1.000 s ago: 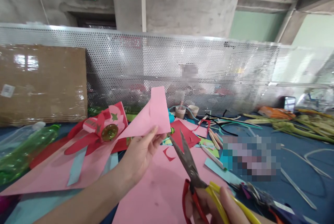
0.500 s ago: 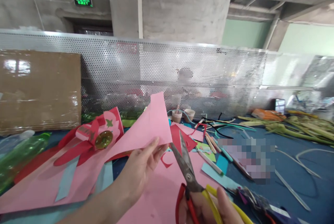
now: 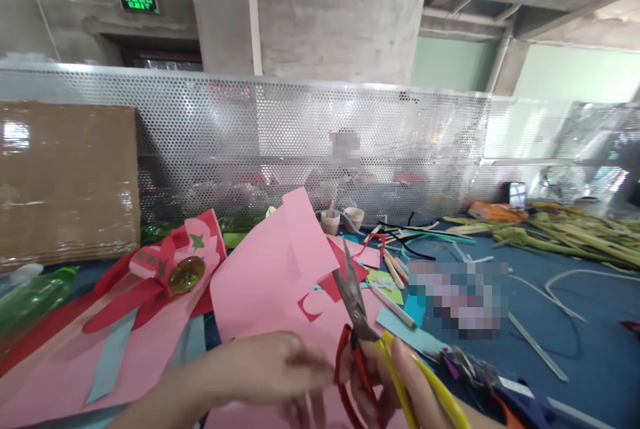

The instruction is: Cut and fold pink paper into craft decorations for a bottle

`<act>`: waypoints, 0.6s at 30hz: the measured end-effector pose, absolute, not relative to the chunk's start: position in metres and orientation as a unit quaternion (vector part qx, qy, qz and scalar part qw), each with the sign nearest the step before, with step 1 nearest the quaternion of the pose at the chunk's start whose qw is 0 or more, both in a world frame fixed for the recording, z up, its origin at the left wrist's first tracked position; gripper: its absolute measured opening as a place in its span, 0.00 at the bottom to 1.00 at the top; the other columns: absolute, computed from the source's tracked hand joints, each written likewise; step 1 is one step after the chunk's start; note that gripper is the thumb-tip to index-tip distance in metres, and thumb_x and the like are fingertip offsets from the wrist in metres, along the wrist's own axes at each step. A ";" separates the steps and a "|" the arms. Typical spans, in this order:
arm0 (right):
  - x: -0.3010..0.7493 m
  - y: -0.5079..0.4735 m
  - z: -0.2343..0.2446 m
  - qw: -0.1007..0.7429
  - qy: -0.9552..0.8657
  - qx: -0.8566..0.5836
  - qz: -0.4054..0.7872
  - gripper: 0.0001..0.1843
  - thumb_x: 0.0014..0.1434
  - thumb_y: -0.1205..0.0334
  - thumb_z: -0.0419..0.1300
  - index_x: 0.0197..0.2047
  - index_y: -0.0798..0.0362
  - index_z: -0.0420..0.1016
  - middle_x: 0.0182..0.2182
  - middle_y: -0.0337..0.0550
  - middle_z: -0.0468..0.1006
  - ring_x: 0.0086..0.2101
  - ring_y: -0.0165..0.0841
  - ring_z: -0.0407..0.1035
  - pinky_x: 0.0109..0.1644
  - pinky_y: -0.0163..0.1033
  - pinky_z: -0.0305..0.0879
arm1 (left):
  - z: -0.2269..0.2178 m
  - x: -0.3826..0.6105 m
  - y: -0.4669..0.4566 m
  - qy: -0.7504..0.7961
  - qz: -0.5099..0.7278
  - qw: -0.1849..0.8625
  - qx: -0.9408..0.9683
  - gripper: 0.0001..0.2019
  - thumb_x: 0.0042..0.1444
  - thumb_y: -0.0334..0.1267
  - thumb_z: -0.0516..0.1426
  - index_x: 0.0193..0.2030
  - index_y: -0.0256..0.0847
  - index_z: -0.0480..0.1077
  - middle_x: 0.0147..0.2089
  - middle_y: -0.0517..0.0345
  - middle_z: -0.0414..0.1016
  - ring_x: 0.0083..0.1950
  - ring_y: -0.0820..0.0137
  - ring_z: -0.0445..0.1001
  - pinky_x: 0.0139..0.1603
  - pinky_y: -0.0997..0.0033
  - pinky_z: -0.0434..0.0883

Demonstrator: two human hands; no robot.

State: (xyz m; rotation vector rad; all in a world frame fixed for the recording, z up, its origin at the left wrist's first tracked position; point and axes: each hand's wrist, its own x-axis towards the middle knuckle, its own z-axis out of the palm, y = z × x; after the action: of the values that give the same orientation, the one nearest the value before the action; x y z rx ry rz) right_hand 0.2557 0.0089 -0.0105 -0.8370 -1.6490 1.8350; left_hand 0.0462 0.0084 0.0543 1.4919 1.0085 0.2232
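My right hand (image 3: pixel 414 379) grips the scissors (image 3: pixel 357 313), blades parted; my left hand (image 3: pixel 280 366), loosely spread, looks empty beside the handles. Beyond those fingers stands the pink paper (image 3: pixel 270 269), seemingly largely uncut; a red scrap (image 3: pixel 303 306) already has its curve cut out.

Rocking a bare left hand (image 3: pixel 275 366), pretty blurry, with fingers (image 3: pixel 313 379) too smeared for nail detail, plus a bare left forearm (image 3: pixel 175 389) narrowing toward the wrist (image 3: pixel 223 369). Also got a bare right hand (image 3: pixel 425 402), partly hidden, with a rounded thumb (image 3: pixel 407 366).
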 end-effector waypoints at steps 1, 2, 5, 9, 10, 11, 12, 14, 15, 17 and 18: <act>0.257 0.010 -0.010 0.285 -0.608 -0.308 0.674 0.47 0.49 0.19 0.39 0.38 0.54 0.72 0.19 0.36 0.65 0.20 0.28 0.63 0.26 0.32 0.61 | 0.065 0.040 0.007 0.437 0.056 0.566 0.697 0.12 0.56 0.46 0.59 0.32 0.42 0.79 0.27 0.55 0.81 0.30 0.67 0.79 0.32 0.75 0.71; 0.258 0.010 -0.009 0.308 -0.605 -0.302 0.669 0.48 0.48 0.18 0.38 0.39 0.55 0.72 0.20 0.36 0.66 0.21 0.29 0.63 0.26 0.33 0.62 | 0.076 0.034 0.007 0.454 0.057 0.521 0.720 0.14 0.58 0.47 0.56 0.32 0.42 0.79 0.27 0.55 0.81 0.30 0.67 0.79 0.31 0.75 0.71; 0.258 0.008 -0.007 0.353 -0.602 -0.283 0.658 0.45 0.51 0.20 0.39 0.40 0.55 0.70 0.20 0.37 0.66 0.21 0.30 0.64 0.25 0.35 0.65 | 0.108 0.019 0.018 0.523 0.214 0.286 0.774 0.10 0.56 0.44 0.59 0.30 0.44 0.80 0.28 0.57 0.81 0.30 0.68 0.78 0.30 0.78 0.69; 0.261 0.001 -0.004 0.341 -0.658 -0.297 0.601 0.37 0.59 0.28 0.41 0.40 0.55 0.69 0.20 0.36 0.65 0.21 0.30 0.62 0.27 0.37 0.67 | 0.134 0.015 0.046 0.454 0.393 0.096 0.794 0.21 0.49 0.41 0.65 0.53 0.54 0.75 0.57 0.59 0.76 0.54 0.65 0.75 0.54 0.76 0.66; 0.264 -0.001 -0.004 0.330 -0.671 -0.311 0.586 0.36 0.61 0.30 0.40 0.39 0.54 0.69 0.21 0.36 0.65 0.21 0.31 0.62 0.28 0.37 0.67 | 0.137 0.017 0.052 0.424 0.367 0.108 0.821 0.26 0.48 0.39 0.66 0.56 0.57 0.72 0.62 0.61 0.71 0.61 0.63 0.70 0.59 0.73 0.63; 0.266 -0.004 -0.002 0.317 -0.683 -0.322 0.573 0.35 0.62 0.31 0.40 0.39 0.54 0.70 0.22 0.37 0.66 0.22 0.31 0.62 0.30 0.37 0.67 | 0.140 0.019 0.056 0.398 0.332 0.128 0.846 0.27 0.47 0.38 0.66 0.56 0.58 0.71 0.64 0.62 0.68 0.65 0.61 0.64 0.63 0.69 0.60; 0.270 -0.007 0.000 0.300 -0.696 -0.329 0.562 0.33 0.63 0.32 0.40 0.39 0.54 0.70 0.24 0.39 0.68 0.24 0.32 0.63 0.32 0.38 0.68 | 0.142 0.020 0.058 0.376 0.297 0.147 0.865 0.26 0.46 0.37 0.67 0.54 0.58 0.73 0.65 0.62 0.68 0.68 0.59 0.60 0.65 0.64 0.58; 0.277 -0.011 0.004 0.281 -0.725 -0.332 0.533 0.32 0.66 0.36 0.40 0.39 0.54 0.71 0.28 0.42 0.71 0.28 0.33 0.65 0.38 0.40 0.69 | 0.144 0.023 0.061 0.352 0.253 0.170 0.885 0.19 0.45 0.35 0.67 0.45 0.56 0.78 0.61 0.60 0.72 0.70 0.54 0.55 0.66 0.56 0.55; 0.281 -0.013 0.005 0.275 -0.738 -0.330 0.521 0.31 0.66 0.37 0.40 0.39 0.54 0.72 0.30 0.43 0.72 0.30 0.34 0.66 0.40 0.41 0.69 | 0.145 0.024 0.061 0.346 0.247 0.173 0.888 0.15 0.44 0.34 0.67 0.41 0.54 0.80 0.59 0.60 0.74 0.70 0.53 0.55 0.66 0.54 0.54; 0.288 -0.015 0.006 0.269 -0.747 -0.331 0.511 0.29 0.67 0.39 0.42 0.41 0.53 0.73 0.34 0.45 0.74 0.34 0.36 0.68 0.45 0.42 0.69 | 0.144 0.023 0.060 0.344 0.250 0.166 0.890 0.10 0.44 0.33 0.67 0.34 0.52 0.80 0.54 0.58 0.77 0.70 0.52 0.55 0.66 0.53 0.53; 0.290 -0.015 0.005 0.274 -0.742 -0.333 0.513 0.28 0.67 0.40 0.44 0.42 0.53 0.74 0.36 0.47 0.75 0.36 0.38 0.69 0.47 0.43 0.69 | 0.144 0.022 0.059 0.345 0.254 0.158 0.890 0.08 0.44 0.33 0.67 0.33 0.51 0.80 0.52 0.58 0.78 0.69 0.52 0.55 0.67 0.53 0.52</act>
State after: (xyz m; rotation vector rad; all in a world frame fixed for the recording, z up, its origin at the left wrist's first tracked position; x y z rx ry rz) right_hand 0.2903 -0.0152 0.0052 -0.8967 -1.9955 1.3790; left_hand 0.0217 0.0586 0.1436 2.5446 0.9858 0.7254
